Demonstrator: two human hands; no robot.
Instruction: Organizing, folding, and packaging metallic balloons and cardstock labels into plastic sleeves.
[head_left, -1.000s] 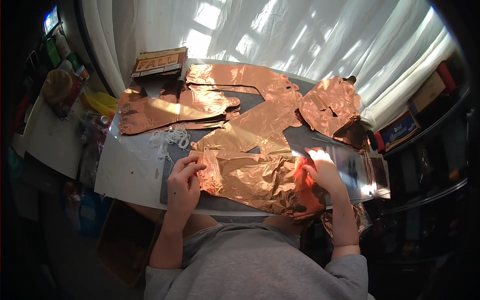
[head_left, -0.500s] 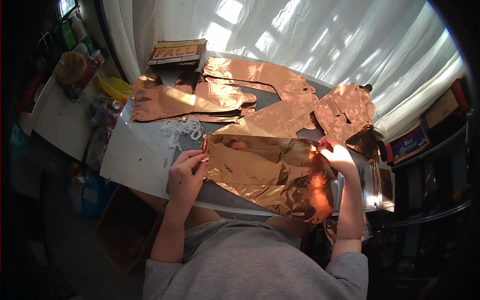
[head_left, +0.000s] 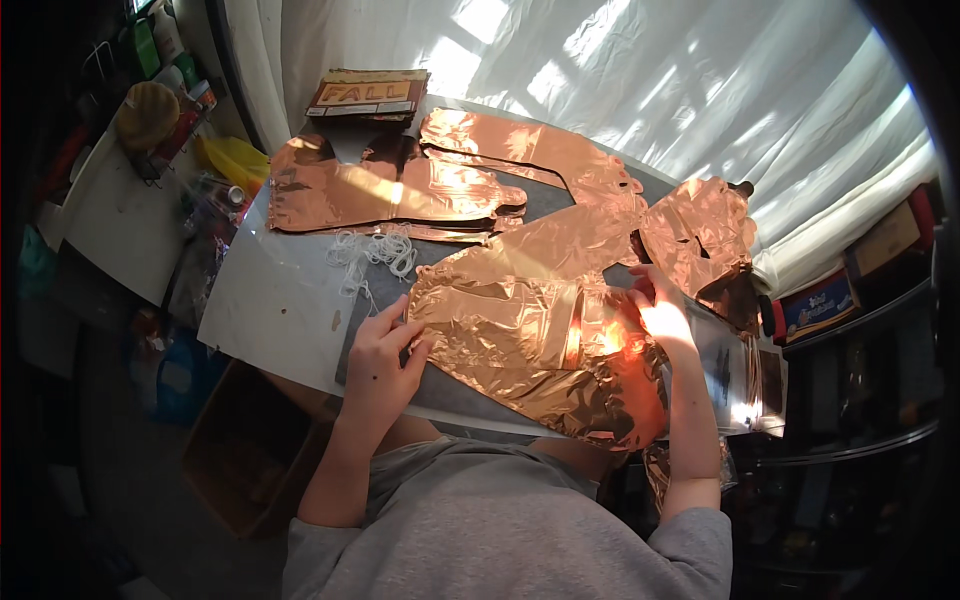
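A flat, uninflated copper foil balloon (head_left: 500,320) lies crosswise in front of me, creased and shiny, its lower right part reaching the table's near edge. At its left end rests my left hand (head_left: 385,365), fingers spread and fingertips against the foil's edge. My right hand (head_left: 662,308) is over the upper right end, its fingers apart and partly lost in glare. Just beyond lies another flat foil balloon (head_left: 565,240), partly covered. More foil balloons are spread behind: a stack (head_left: 340,190) at left, one (head_left: 520,135) at the back and one (head_left: 695,225) at right.
Loose white string (head_left: 375,252) lies in a tangle left of the balloons. A stack of printed packets (head_left: 368,95) stands at the back by the white curtain (head_left: 640,80). Clear plastic sleeves (head_left: 745,375) lie at right. An open cardboard box (head_left: 255,450) sits below the table (head_left: 270,310).
The near balloon has come down flatter onto the table, its raised dark upper side now lying bright. Both hands have loosened from their pinch on its ends. The view has shifted slightly.
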